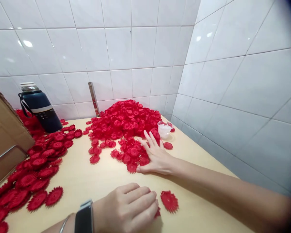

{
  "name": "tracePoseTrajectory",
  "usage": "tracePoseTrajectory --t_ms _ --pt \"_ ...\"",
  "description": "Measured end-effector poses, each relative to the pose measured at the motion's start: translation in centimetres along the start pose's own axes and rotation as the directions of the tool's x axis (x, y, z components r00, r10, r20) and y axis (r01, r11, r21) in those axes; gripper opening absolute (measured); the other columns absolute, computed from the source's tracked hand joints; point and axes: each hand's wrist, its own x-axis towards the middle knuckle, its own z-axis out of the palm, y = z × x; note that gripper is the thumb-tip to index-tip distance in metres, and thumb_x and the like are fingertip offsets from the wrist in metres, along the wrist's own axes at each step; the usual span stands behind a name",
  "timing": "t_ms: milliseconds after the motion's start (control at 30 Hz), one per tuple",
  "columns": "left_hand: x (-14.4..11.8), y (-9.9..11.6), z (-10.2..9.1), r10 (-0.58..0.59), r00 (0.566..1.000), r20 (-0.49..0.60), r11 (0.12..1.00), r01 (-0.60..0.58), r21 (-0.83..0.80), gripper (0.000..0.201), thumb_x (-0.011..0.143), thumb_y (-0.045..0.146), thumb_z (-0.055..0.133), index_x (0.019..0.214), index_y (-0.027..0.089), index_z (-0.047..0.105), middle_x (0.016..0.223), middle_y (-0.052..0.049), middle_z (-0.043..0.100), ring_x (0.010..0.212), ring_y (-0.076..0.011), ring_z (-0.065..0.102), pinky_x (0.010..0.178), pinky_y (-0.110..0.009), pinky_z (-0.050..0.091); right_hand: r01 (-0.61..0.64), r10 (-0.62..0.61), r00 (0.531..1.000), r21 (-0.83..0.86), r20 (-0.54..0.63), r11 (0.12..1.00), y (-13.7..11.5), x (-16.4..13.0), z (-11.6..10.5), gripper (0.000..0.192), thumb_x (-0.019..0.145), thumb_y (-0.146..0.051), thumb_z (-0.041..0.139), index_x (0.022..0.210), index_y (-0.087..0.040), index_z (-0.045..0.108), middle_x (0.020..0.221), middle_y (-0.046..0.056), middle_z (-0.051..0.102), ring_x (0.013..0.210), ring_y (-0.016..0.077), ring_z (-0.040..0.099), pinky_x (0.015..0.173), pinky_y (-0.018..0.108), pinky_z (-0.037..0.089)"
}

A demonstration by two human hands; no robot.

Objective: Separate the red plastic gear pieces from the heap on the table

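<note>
– Since the right hand [156,158] is splayed against the loose red discs [133,152] in front of the big red heap [126,118], is it actually gripping anything?

– Nah, fingers are fanned out, nothing pinched. Thumb's down at the front edge of that patch. My guess: a wide palm covers more of them at once than a pinch would.

– ok, and the left hand [131,207]?

– Curled, knuckles up. A bit of a half-hidden disc [157,212] pokes out by the fingertips, but the underside's out of sight, so can't tell if it's gripped or just covered. One lone disc [169,201] lies on the bench [75,174] just beside it.

– Other stuff?

– Heap's toward the tiled wall [120,48], probably so both arms fit in front. Clear cup [164,131] sits at its right side, handy for the right hand I'd say. Bottle [42,110] is back left among more discs [38,161], near the cardboard box [8,139], likely parked away from the elbows. Looks tilted, could just be the wide view.
</note>
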Motion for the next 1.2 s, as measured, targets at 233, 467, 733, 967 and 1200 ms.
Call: tracePoseTrajectory --t_ms 233,467,733,967,1200 --pt "0.4 0.2 -0.1 -0.029 0.999 0.018 0.999 0.028 0.026 0.01 0.077 0.014 0.057 0.081 0.005 0.061 0.079 -0.007 0.068 0.072 -0.0148 0.062 0.058 -0.024 0.05 -0.027 0.027 0.999 -0.015 -0.02 1.0 -1.9 6.5 0.8 0.1 0.057 -0.071 0.05 0.137 -0.035 0.002 0.144 0.007 -0.021 0.126 0.0419 -0.018 0.088 0.07 0.01" --pt "0.9 0.4 -0.5 -0.057 0.997 0.048 0.996 0.054 0.065 0.009 0.078 0.018 0.058 0.076 0.009 0.059 0.071 -0.003 0.066 0.062 -0.0103 0.06 0.052 -0.021 0.046 -0.055 0.048 0.997 -0.116 -0.062 0.992 -3.1 9.8 1.4 0.049 0.078 -0.047 0.051 0.119 -0.02 0.047 0.135 0.014 0.031 0.12 0.0366 0.031 0.089 0.057 0.031" --pt "0.7 0.1 -0.2 -0.066 0.996 0.054 0.993 0.06 0.099 0.008 0.078 0.018 0.058 0.076 0.01 0.058 0.07 -0.001 0.064 0.058 -0.0082 0.056 0.048 -0.021 0.041 0.085 -0.118 0.982 -0.217 -0.145 0.972 -2.6 8.0 -1.5 0.024 0.086 -0.026 0.048 0.108 -0.017 0.052 0.11 0.007 0.055 0.09 0.0176 0.057 0.075 0.036 0.048" --pt "0.8 0.0 -0.3 -0.091 0.995 0.044 0.992 0.087 0.092 0.015 0.083 0.016 0.051 0.071 0.011 0.057 0.064 0.002 0.062 0.057 -0.006 0.055 0.05 -0.017 0.042 0.051 -0.146 0.879 -0.215 -0.454 0.975 -3.9 15.7 -11.0 0.029 0.085 -0.026 0.049 0.113 -0.015 0.049 0.114 0.008 0.052 0.095 0.0202 0.055 0.078 0.04 0.047" --pt "0.6 -0.3 -0.3 -0.084 0.996 0.015 0.992 0.082 0.095 0.018 0.085 0.017 0.047 0.071 0.011 0.057 0.067 0.001 0.064 0.058 -0.0062 0.056 0.048 -0.017 0.042 0.123 -0.181 0.907 -0.171 -0.381 0.978 -3.9 21.4 -13.4 0.028 0.086 -0.026 0.049 0.112 -0.015 0.049 0.112 0.008 0.053 0.093 0.0196 0.056 0.077 0.04 0.047"
